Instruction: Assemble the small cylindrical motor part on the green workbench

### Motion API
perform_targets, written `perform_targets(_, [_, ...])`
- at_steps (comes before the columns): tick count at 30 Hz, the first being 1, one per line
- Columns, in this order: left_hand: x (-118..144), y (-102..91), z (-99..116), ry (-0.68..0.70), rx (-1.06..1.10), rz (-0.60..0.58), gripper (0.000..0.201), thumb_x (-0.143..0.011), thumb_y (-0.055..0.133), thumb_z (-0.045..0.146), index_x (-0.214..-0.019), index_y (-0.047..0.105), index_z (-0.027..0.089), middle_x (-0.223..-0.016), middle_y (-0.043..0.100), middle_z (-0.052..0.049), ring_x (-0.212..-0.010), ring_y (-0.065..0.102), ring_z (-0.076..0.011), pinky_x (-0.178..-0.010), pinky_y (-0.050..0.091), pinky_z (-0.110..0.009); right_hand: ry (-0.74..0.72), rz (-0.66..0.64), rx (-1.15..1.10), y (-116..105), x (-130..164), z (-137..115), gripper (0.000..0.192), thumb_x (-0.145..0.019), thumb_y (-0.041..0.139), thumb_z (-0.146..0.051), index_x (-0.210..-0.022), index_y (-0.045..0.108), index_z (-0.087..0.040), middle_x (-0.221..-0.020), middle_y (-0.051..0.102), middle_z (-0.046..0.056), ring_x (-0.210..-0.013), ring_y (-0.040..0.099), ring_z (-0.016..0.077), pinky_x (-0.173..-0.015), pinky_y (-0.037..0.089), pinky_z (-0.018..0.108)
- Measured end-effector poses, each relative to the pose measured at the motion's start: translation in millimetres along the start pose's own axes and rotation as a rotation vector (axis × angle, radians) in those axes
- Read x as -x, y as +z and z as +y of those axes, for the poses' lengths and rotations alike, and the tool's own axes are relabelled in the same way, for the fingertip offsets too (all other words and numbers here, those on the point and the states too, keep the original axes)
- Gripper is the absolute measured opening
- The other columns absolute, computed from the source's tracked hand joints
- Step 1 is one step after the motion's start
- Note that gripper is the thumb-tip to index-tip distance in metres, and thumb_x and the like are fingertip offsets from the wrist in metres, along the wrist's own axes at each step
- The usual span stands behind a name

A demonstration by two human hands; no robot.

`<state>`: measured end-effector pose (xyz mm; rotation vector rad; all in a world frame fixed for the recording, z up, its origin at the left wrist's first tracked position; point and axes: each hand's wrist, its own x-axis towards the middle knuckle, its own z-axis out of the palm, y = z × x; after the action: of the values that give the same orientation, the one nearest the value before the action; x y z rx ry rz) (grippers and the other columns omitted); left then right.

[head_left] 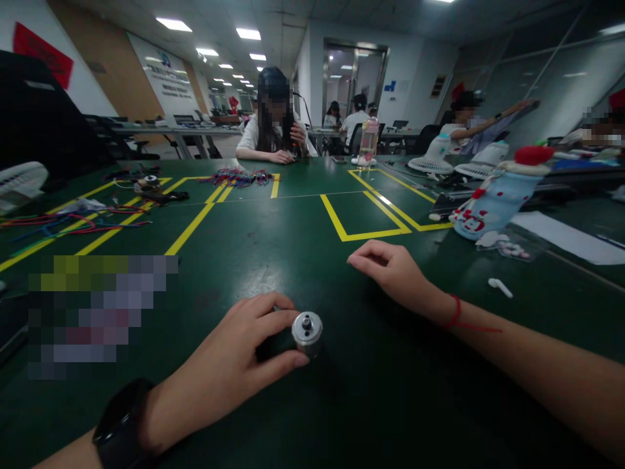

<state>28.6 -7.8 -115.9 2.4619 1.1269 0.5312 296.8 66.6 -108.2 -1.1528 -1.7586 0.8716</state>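
Note:
A small silver cylinder (pixel 307 332), a motor-like part with a short shaft on its end face, lies on the dark green table (pixel 293 260) close in front of me. My left hand (pixel 234 361) is curled around it, thumb and fingers gripping its body; a black watch sits on that wrist. Farther right, my right hand (pixel 390 270) rests on the table with loosely bent fingers and holds nothing. A red string circles the right wrist.
Yellow tape lines (pixel 364 233) mark boxes on the table. Coloured wires (pixel 73 225) lie at the left, more wires (pixel 239 177) at the far middle. A blue snowman-patterned bottle (pixel 493 202), a white earbud (pixel 500 286) and white paper (pixel 566 238) lie to the right. People sit across the table.

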Motion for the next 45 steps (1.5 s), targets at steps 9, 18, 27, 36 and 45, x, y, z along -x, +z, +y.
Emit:
perform_targets(9, [0, -0.6, 0, -0.01, 0.007, -0.022, 0.023, -0.091, 0.062, 0.039, -0.113, 0.061, 0.032, -0.115, 0.058, -0.002, -0.104, 0.055, -0.0241, -0.09, 0.045, -0.039, 0.159, 0.149, -0.14, -8, -15, 31, 0.029, -0.078, 0.065, -0.042, -0.082, 0.066, -0.013, -0.073, 0.059, 0.002, -0.058, 0.049, 0.0097, -0.052, 0.038, 0.024])
perform_targets(18, [8, -7.9, -1, 0.008, 0.002, 0.012, 0.024, -0.09, 0.063, 0.039, -0.112, 0.063, 0.03, -0.114, 0.059, -0.003, -0.103, 0.056, -0.0246, -0.09, 0.046, -0.039, 0.133, 0.091, -0.078, 1, -13, 21, 0.027, -0.08, 0.064, -0.04, -0.083, 0.068, -0.014, -0.073, 0.061, 0.001, -0.059, 0.051, 0.0108, -0.054, 0.039, 0.026])
perform_targets(27, [3, -8.1, 2, 0.006, -0.002, 0.019, 0.023, -0.089, 0.064, 0.039, -0.111, 0.064, 0.03, -0.113, 0.06, -0.002, -0.102, 0.057, -0.0244, -0.091, 0.046, -0.039, -0.133, -0.174, 0.081, 15, 11, -26, 0.015, -0.084, 0.064, -0.029, -0.09, 0.071, -0.017, -0.087, 0.066, 0.004, -0.075, 0.058, 0.0139, -0.067, 0.046, 0.028])
perform_targets(36, [8, -1.1, 3, 0.042, -0.054, 0.041, 0.026, -0.09, 0.062, 0.04, -0.115, 0.06, 0.031, -0.122, 0.057, -0.003, -0.108, 0.055, -0.0266, -0.092, 0.045, -0.041, -0.293, -0.293, 0.014, 36, 40, -59, 0.008, -0.084, 0.068, -0.025, -0.089, 0.07, -0.02, -0.096, 0.06, 0.002, -0.088, 0.058, 0.013, -0.08, 0.047, 0.027])
perform_targets(45, [1, -5.1, 14, -0.007, -0.002, -0.026, 0.022, -0.091, 0.062, 0.04, -0.112, 0.06, 0.032, -0.114, 0.057, -0.001, -0.104, 0.054, -0.0244, -0.09, 0.044, -0.04, -0.292, -0.553, 0.22, -3, 25, -33, 0.01, -0.082, 0.071, -0.028, -0.087, 0.073, -0.02, -0.093, 0.061, 0.002, -0.088, 0.057, 0.0142, -0.081, 0.043, 0.03])
